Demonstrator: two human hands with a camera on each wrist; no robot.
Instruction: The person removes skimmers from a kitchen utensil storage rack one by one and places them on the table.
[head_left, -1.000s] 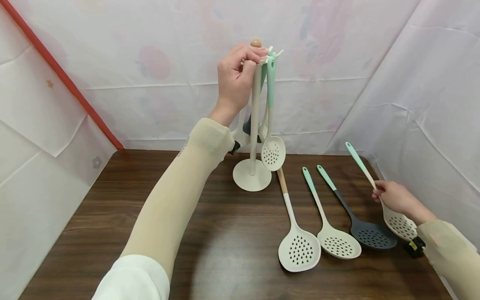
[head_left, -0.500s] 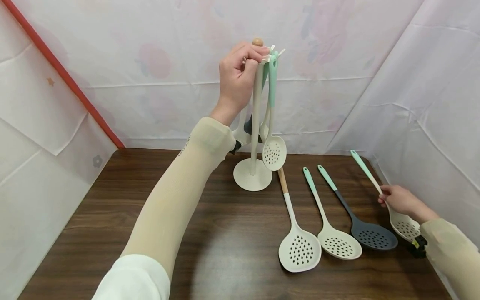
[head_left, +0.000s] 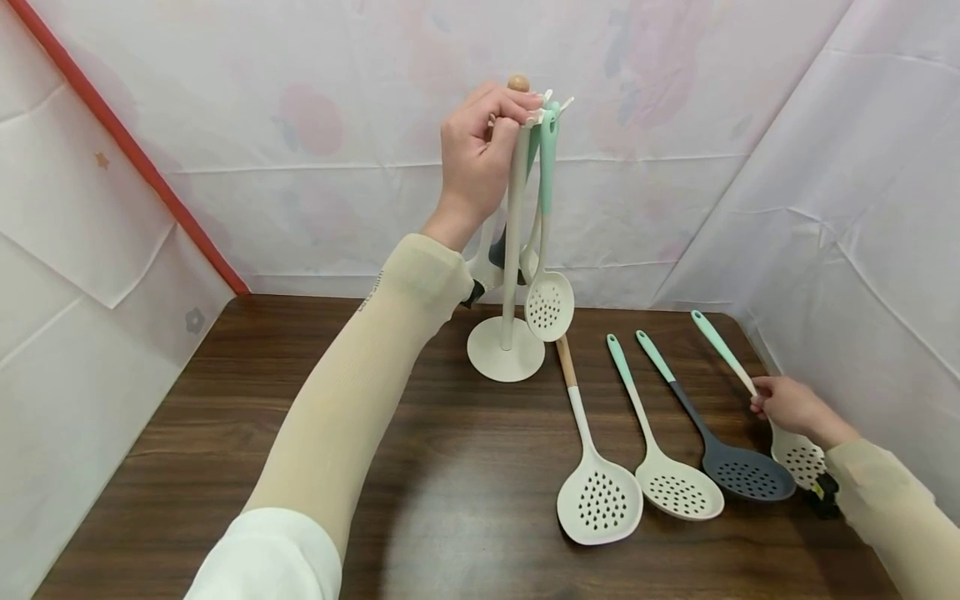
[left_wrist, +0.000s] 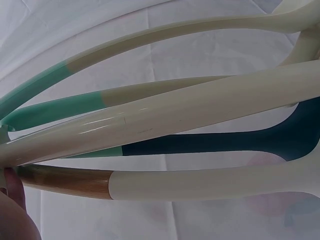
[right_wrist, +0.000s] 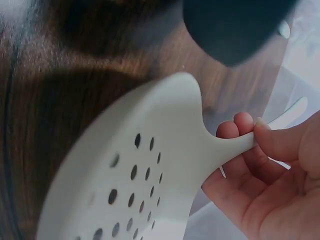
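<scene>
At upper centre of the frame, left hand (head_left: 480, 150): fingers curled round the top of the cream utensil stand (head_left: 510, 250), where skimmers hang. Centre right, on the worktop (head_left: 300, 433): three slotted skimmers lying flat. Far right, right hand (head_left: 787, 404): pinching the thin neck of a cream slotted skimmer (head_left: 798, 457), bowl low against the worktop. Judged light, stiff, smooth-surfaced; best held along the handle, near the neck.

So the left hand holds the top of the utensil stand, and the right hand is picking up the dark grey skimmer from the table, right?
Not quite. The right hand grips a cream skimmer with a mint handle, as the head view shows; the dark grey skimmer lies untouched beside it. The left hand does hold the top of the utensil stand.
</scene>
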